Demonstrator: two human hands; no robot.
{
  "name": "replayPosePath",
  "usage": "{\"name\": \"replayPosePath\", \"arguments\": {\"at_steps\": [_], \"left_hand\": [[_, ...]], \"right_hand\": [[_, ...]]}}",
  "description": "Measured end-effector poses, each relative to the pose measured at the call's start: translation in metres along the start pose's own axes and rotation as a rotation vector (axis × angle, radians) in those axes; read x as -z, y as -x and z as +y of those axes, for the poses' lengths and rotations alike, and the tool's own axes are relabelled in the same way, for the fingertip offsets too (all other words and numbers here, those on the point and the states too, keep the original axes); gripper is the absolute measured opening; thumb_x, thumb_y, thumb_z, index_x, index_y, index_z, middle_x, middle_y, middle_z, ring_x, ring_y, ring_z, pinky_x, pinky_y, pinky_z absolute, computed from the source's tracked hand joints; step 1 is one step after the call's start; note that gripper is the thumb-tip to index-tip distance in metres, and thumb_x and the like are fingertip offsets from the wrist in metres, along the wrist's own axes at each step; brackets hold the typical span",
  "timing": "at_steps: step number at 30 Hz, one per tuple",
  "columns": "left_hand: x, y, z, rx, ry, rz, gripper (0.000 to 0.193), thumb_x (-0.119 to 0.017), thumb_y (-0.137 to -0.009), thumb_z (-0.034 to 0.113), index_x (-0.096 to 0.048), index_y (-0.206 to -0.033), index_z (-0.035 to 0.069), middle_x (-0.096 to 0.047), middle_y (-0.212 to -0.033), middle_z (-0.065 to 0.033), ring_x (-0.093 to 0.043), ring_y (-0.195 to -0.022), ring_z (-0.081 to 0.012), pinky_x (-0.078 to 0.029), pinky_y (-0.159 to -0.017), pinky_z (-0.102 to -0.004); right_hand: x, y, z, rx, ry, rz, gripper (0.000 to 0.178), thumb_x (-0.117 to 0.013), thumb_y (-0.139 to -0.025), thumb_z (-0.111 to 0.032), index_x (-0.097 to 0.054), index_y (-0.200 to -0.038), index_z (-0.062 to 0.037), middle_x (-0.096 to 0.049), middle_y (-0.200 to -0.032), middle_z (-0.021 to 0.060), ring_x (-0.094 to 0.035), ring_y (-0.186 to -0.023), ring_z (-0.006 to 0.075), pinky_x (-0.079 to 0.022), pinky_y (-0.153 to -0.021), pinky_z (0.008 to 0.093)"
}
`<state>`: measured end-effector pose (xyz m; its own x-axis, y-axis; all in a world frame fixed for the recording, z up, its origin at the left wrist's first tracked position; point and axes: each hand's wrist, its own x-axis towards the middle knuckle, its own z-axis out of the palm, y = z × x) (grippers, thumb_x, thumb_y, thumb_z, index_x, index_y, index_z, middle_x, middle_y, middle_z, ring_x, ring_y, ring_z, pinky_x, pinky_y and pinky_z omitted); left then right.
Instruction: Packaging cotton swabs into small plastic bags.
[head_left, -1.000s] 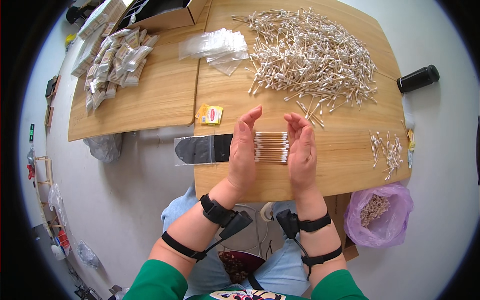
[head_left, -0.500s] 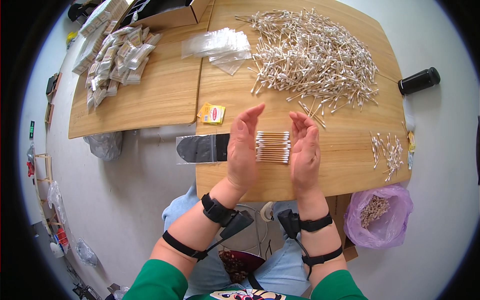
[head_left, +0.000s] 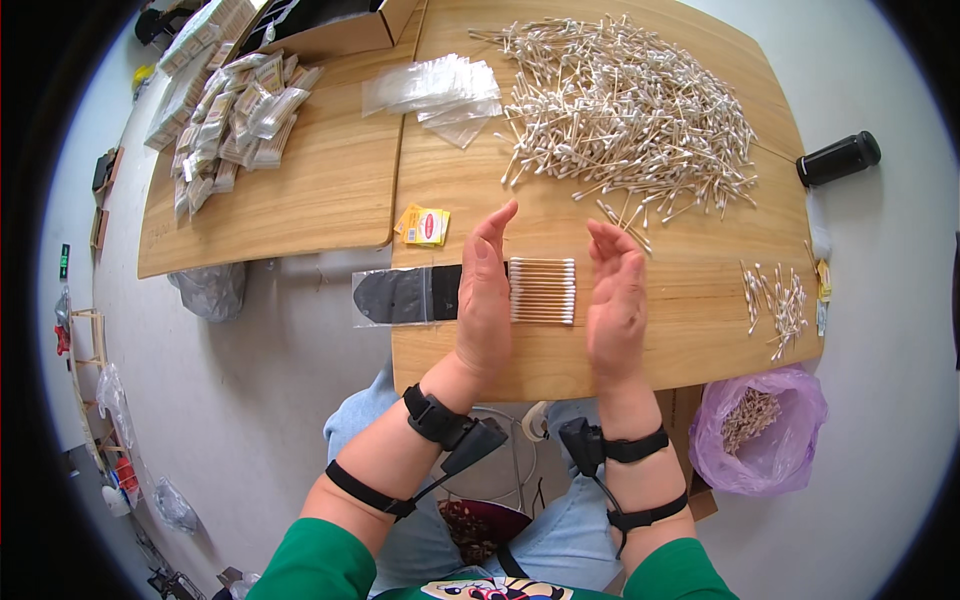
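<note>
A row of cotton swabs [head_left: 543, 291] lies side by side on the wooden table, tips lined up at both ends. My left hand [head_left: 486, 295] stands on edge at the row's left end, fingers stretched out, holding nothing. On the other side my right hand [head_left: 616, 300] is upright too, palm toward the row, a small gap away, its fingers extended and empty. Partly behind my left hand lies a flat black piece in a clear bag [head_left: 400, 296]. Small yellow cards [head_left: 427, 227] are just beyond it.
A big heap of loose cotton swabs [head_left: 630, 110] covers the far right. Clear plastic bags [head_left: 445, 85] and packed swab bundles [head_left: 235, 115] lie farther left. A few scattered swabs [head_left: 775, 305] sit right. A purple bag [head_left: 795, 440] is below the table edge; a black cylinder [head_left: 838, 160] is far right.
My right hand has moved a little to the right, away from the swab row. The row now looks straighter and sits slightly farther left. My left hand has hardly shifted.
</note>
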<state>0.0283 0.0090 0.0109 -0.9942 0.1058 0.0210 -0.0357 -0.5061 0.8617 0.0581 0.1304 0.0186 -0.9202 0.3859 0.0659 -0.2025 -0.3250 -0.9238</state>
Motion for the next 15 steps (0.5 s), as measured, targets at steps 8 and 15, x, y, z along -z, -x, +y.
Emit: {"name": "replayPosePath", "arguments": {"at_steps": [8,15], "left_hand": [[-0.001,0.003,-0.007,0.095,0.044,-0.132,0.053,-0.026,-0.112,0.041,-0.039,-0.145,0.002,-0.037,-0.157,-0.0158,-0.024,-0.151,-0.0237,-0.01,-0.127,-0.038],[-0.003,0.003,-0.003,0.1,0.036,-0.127,0.054,-0.028,-0.111,0.043,-0.039,-0.145,0.002,-0.038,-0.157,-0.016,-0.024,-0.151,-0.0231,-0.01,-0.127,-0.0383]], "right_hand": [[0.035,0.006,-0.031,0.082,0.87,-0.217,0.03,-0.059,-0.097,-0.014,-0.071,-0.072,-0.0019,-0.057,-0.067,0.0103,-0.055,-0.067,0.0236,-0.044,-0.064,0.035],[0.036,0.008,-0.028,0.228,1.0,-0.317,0.024,-0.064,-0.092,-0.01,-0.072,-0.07,-0.004,-0.059,-0.067,0.0097,-0.055,-0.066,0.026,-0.045,-0.061,0.0374]]}}
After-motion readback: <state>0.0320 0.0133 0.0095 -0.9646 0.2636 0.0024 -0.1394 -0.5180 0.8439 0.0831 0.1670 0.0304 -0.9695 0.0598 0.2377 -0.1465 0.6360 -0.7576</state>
